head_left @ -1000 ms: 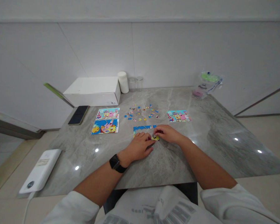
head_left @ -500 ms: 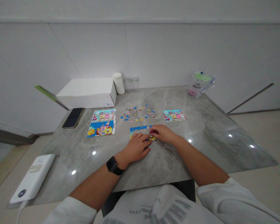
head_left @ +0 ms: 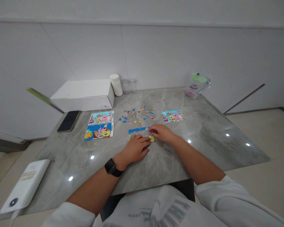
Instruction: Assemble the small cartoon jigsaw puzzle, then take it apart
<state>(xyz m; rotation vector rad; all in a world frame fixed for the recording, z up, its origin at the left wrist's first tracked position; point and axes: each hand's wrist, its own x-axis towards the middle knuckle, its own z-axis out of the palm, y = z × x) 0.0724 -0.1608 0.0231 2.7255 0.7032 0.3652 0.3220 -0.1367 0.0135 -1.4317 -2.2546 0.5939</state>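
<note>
A partly covered blue and yellow jigsaw puzzle (head_left: pixel 137 129) lies on the grey marbled table in front of me. My left hand (head_left: pixel 135 149), with a black watch on its wrist, rests on the puzzle's lower edge, fingers stretched out and lying flat. At the puzzle's right side my right hand (head_left: pixel 161 132) has its thumb and fingertips pinched together on what looks like a small puzzle piece, mostly hidden by the fingers. Several loose puzzle pieces (head_left: pixel 135 116) are scattered just beyond. A finished-looking cartoon puzzle (head_left: pixel 172 116) lies farther right.
Two cartoon picture cards, an upper one (head_left: pixel 101 117) and a lower one (head_left: pixel 98 131), lie at left. Beyond are a phone (head_left: pixel 68 121), white box (head_left: pixel 82 94), white bottle (head_left: pixel 116 85) and two clear jars (head_left: pixel 129 86). A plastic bag (head_left: pixel 197 85) and white power bank (head_left: pixel 26 186) sit near the edges.
The view has shifted slightly, moving everything a little left. My right fingertips have moved slightly up the puzzle's right side, showing more of its yellow lower corner. My left hand stays in place.
</note>
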